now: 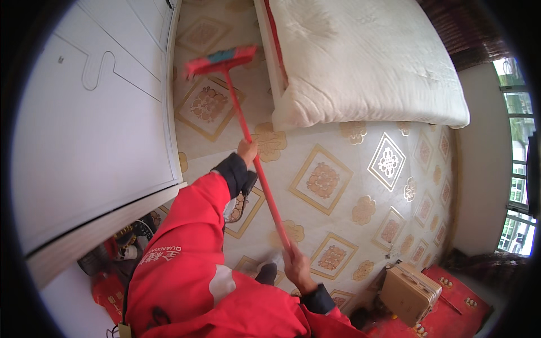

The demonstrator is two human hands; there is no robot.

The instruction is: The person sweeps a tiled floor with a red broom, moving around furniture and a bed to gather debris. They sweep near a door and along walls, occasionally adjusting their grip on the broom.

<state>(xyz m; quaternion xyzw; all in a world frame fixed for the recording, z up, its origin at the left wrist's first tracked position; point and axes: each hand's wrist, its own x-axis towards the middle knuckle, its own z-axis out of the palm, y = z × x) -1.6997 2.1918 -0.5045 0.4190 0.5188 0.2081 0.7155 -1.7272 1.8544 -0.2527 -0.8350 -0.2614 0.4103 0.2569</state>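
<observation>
Both my hands hold the long red handle of a broom [271, 197], which slants up and away to the left. My left hand [248, 151] is wrapped round the middle of the handle. Lower down, my right hand [298, 271] grips near its top end. The wide red and teal broom head [222, 61] is smeared by motion. It lies over the patterned tile floor [270, 174], between the white cabinet and the bed. Red sleeves with dark cuffs cover my arms.
A white cabinet [101, 129] stands along the left. A bed with a cream quilt [366, 62] fills the far middle and right. At the lower right, a gold case [410, 294] is by a red mat [451, 315]. Windows [519, 158] line the right wall.
</observation>
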